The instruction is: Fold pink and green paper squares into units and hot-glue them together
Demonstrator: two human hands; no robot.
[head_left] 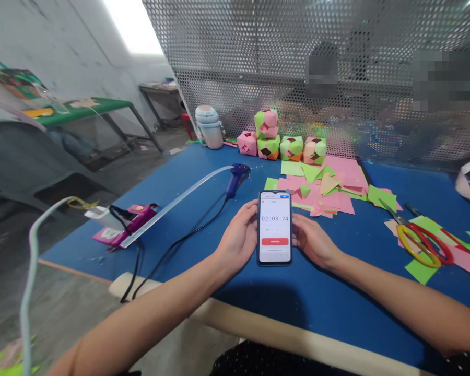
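Note:
A smartphone [274,251] with a timer reading 02:03:24 and a red button is propped upright over the blue table. My left hand [241,232] grips its left edge, fingers partly behind it. On the opposite side, my right hand [313,240] holds the right edge, its fingertips partly hidden by the phone. Just beyond the phone lie pink and green paper pieces [342,201]. A blue glue gun [237,180] with a long clear glue stick in it rests to the left of the phone.
Several folded paper cubes [292,149] stand at the back beside a pale flask [210,128]. Scissors [419,243] with red and yellow handles lie on paper at right. A power strip [109,216] with a magenta box [137,216] is at left. A perforated metal panel [258,52] rises behind.

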